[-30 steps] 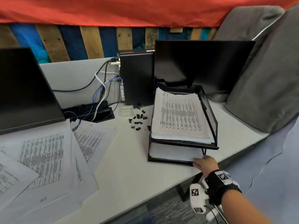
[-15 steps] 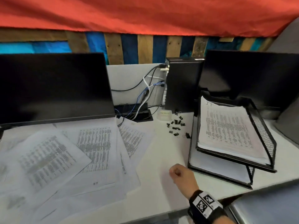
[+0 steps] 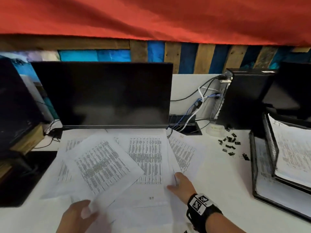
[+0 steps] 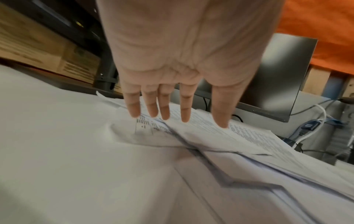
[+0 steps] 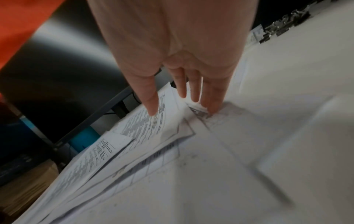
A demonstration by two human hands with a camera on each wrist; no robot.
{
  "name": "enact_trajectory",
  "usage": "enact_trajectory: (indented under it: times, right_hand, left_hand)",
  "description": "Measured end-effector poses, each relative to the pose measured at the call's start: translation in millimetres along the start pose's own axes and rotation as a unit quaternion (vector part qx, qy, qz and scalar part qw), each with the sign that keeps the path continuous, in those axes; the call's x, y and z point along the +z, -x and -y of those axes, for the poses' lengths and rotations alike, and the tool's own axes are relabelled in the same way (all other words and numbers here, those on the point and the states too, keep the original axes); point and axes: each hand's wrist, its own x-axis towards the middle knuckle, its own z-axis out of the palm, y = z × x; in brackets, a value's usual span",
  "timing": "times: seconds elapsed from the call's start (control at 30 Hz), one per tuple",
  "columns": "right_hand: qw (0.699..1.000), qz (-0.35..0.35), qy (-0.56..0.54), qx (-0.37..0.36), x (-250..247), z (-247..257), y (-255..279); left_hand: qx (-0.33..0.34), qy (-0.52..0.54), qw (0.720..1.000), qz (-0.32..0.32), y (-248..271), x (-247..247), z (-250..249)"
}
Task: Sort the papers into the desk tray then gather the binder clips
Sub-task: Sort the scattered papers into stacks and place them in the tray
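Several printed papers (image 3: 144, 155) lie fanned out on the white desk in front of a dark monitor. My left hand (image 3: 84, 207) is at the near corner of a tilted sheet (image 3: 101, 165); in the left wrist view its fingers (image 4: 164, 112) are straight over the pile. My right hand (image 3: 175, 180) is at the pile's right edge. In the right wrist view my thumb (image 5: 151, 104) lies on a sheet and the straight fingers (image 5: 210, 103) touch the edge beside it. The black mesh desk tray (image 3: 252, 167) at far right holds papers on both tiers. Black binder clips (image 3: 230, 143) lie scattered left of it.
A monitor (image 3: 104, 93) stands behind the papers, with another dark screen (image 3: 15, 106) at far left. A black computer case (image 3: 244, 98) and loose cables (image 3: 193, 111) sit behind the clips. A small clear container (image 3: 214, 129) stands by the clips.
The view has swung left from the tray to the paper pile. My right hand has moved from the tray's front left to the pile's edge, and my left hand has come into view.
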Motion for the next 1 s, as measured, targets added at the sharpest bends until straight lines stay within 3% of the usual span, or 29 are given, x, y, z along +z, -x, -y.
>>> enact_trajectory:
  times: [0.17,0.33,0.47,0.7,0.87,1.0]
  right_hand:
    - [0.995,-0.034,0.043,0.082,22,7,-19]
    - [0.993,-0.029,-0.039,0.110,31,12,-30]
    - [0.993,-0.052,-0.053,0.092,35,8,-39]
    - [0.973,-0.147,-0.118,0.131,10,-2,-50]
    - [0.971,-0.123,-0.141,0.150,-1,-8,-51]
    - [0.976,-0.095,-0.154,0.120,0,-10,-46]
  left_hand:
    - [-0.024,-0.182,0.980,0.078,-37,10,-1]
    - [0.003,-0.233,0.963,0.134,-45,22,-15]
    - [0.018,-0.233,0.961,0.147,-43,21,-13]
    - [0.033,-0.201,0.969,0.140,-47,10,-9]
    - [0.034,-0.193,0.965,0.173,-50,5,-12]
    - [0.056,-0.219,0.957,0.179,-53,5,-12]
